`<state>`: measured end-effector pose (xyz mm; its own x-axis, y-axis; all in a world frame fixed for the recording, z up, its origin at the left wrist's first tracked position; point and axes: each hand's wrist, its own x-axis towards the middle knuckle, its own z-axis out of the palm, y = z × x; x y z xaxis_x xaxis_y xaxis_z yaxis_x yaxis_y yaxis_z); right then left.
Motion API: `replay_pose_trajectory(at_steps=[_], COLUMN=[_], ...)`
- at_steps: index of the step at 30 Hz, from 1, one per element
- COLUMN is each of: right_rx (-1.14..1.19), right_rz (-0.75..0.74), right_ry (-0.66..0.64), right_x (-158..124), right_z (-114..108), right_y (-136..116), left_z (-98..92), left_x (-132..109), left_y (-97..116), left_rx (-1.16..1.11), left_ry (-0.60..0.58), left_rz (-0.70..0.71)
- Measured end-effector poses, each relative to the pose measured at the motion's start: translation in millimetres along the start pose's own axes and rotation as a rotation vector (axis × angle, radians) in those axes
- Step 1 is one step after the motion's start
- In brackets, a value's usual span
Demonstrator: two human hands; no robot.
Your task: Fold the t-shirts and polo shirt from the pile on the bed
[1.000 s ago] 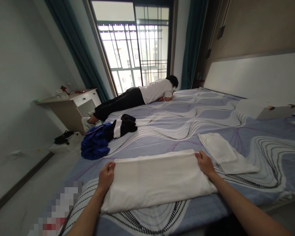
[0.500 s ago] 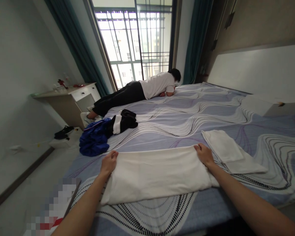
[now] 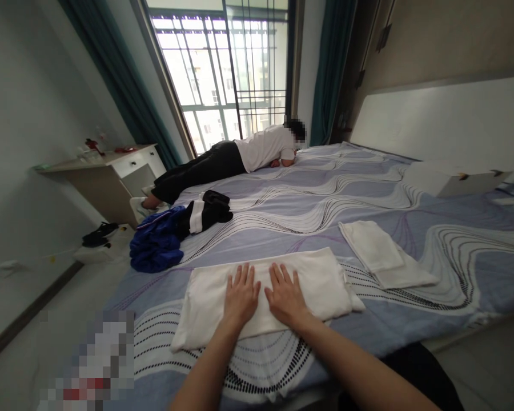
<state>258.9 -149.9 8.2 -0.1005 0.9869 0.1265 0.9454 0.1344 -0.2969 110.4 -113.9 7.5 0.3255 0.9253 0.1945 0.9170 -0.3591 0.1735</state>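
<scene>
Far left, a desk [image 3: 111, 165] is standing by the wall. A blue garment [image 3: 154, 242] and a black garment [image 3: 209, 208] are lying bunched at the left edge of the bed [image 3: 282, 211]. Another person [image 3: 240, 157] is lying face down at the far side, well apart from you.

The white cloth [image 3: 321, 279] is lying folded into a long strip across the near edge of the bed, right in front of you. Your left hand [image 3: 241, 297] and right hand [image 3: 286, 295] are both resting on its middle, side by side and nearly touching. Palms are down and fingers spread, so you're pressing, not gripping anything.

My read is that you're smoothing the fold. It would go best stroking from the centre out toward each end, left hand going left and right hand going right. Use even, light pressure so the layers aren't sliding or bunching. The right end looks a bit ragged, so check that the edges there are lining up.

Just right of the cloth, a folded pile [image 3: 381, 251] of white fabric is sitting apart from it. A white box [image 3: 445, 180] is resting further back.
</scene>
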Motion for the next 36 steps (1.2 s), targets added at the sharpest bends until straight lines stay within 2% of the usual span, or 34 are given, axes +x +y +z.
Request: replay_pose_trajectory(at_steps=[6,9,11,14,16,19,21,23,25,28,30,31,33,35,36], right_rx=[-0.102,-0.134,-0.136,-0.125,-0.150,-0.173,-0.151,-0.137,-0.141,-0.139,-0.107,-0.080,-0.022,0.037,0.061], right_rz=[0.224,0.351,0.379,0.432,0.451,0.244,0.109,0.118,0.185,0.285,0.308,0.316,0.410,0.621,0.720], right_ry=[0.004,-0.007,-0.056,-0.164,-0.136,-0.033,-0.047,-0.076,-0.081,-0.094,-0.089,-0.056,0.093,0.256,0.285], right_x=[16.6,18.3,19.4,22.4,21.9,11.1,-0.6,-10.8,-16.2,-17.2,-17.7,-18.7,-22.5,-26.9,-28.6], right_z=[-27.0,-37.2,-45.6,-58.9,-61.7,-51.2,-39.7,-32.5,-33.1,-43.4,-50.3,-52.7,-55.5,-56.7,-57.3], right_y=[82.1,120.4,135.3,132.1,113.9,80.6,69.1,72.3,87.8,119.5,138.1,146.1,160.1,172.5,178.1], left_z=[-26.6,-30.1,-30.1,-28.9,-26.6,-21.6,-20.1,-22.7,-29.3,-41.6,-48.0,-50.0,-51.5,-49.7,-48.0], left_x=[-2.1,-3.1,-2.0,1.3,2.5,0.2,-3.7,-8.8,-15.9,-30.9,-42.8,-48.7,-59.8,-68.7,-72.0], left_y=[-76.5,-95.7,-99.5,-90.3,-74.7,-49.5,-44.8,-57.3,-84.8,-134.6,-158.8,-165.7,-168.8,-160.4,-153.9], left_rx=[0.133,0.158,0.146,0.111,0.110,0.122,0.094,0.061,0.038,-0.044,-0.092,-0.103,-0.105,-0.104,-0.094], left_ry=[-0.078,-0.086,-0.093,-0.107,-0.084,-0.014,-0.034,-0.081,-0.096,-0.051,0.008,0.035,0.067,0.083,0.087], left_rz=[-0.216,-0.257,-0.272,-0.336,-0.419,-0.389,-0.315,-0.300,-0.341,-0.455,-0.531,-0.555,-0.585,-0.610,-0.617])
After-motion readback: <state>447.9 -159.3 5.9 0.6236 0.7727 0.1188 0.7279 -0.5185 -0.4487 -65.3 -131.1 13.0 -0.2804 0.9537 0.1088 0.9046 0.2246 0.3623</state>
